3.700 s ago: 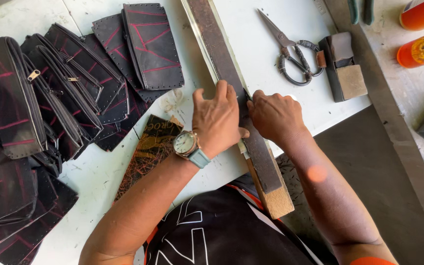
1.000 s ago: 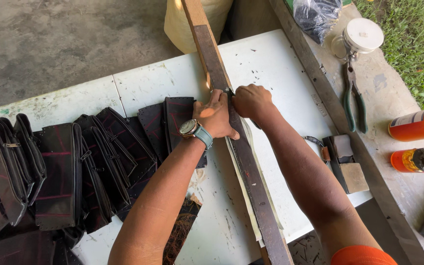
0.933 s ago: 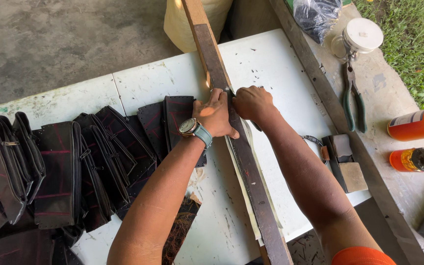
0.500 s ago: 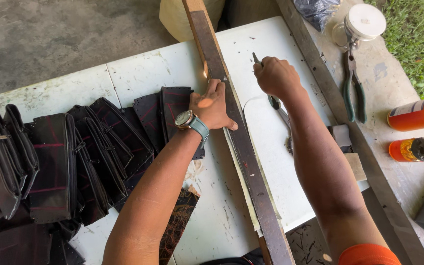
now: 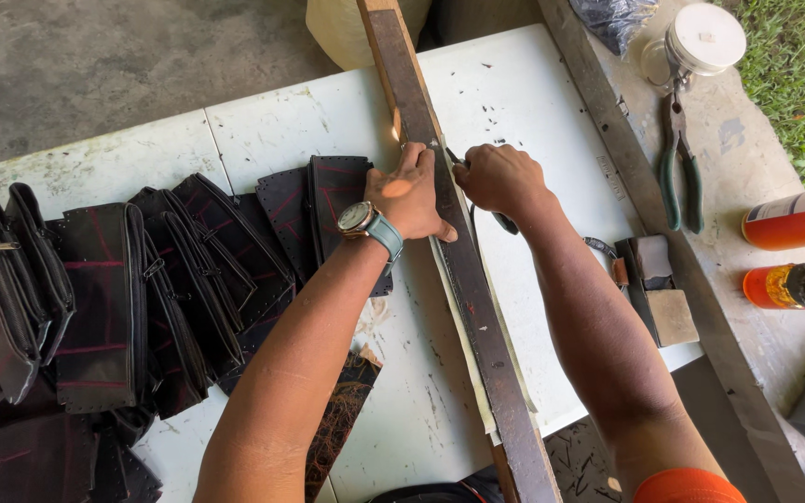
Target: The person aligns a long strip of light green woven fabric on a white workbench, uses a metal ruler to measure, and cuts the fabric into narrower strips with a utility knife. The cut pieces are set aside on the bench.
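A long dark wooden slat (image 5: 463, 270) lies lengthwise down the white worktop (image 5: 263, 130), over a pale sheet strip. The left hand (image 5: 409, 194), wearing a wristwatch, presses flat and spread on the slat, while the right hand (image 5: 498, 177) is closed around a dark-handled cutting tool (image 5: 505, 222) at the slat's right edge. Left of them lies a fanned row of black stitched pouches (image 5: 142, 289); to the right, beyond the worktop, stand two orange cylindrical containers (image 5: 798, 219), the upper with a white label, green-handled pliers (image 5: 677, 168) and a white-lidded jar (image 5: 701, 42).
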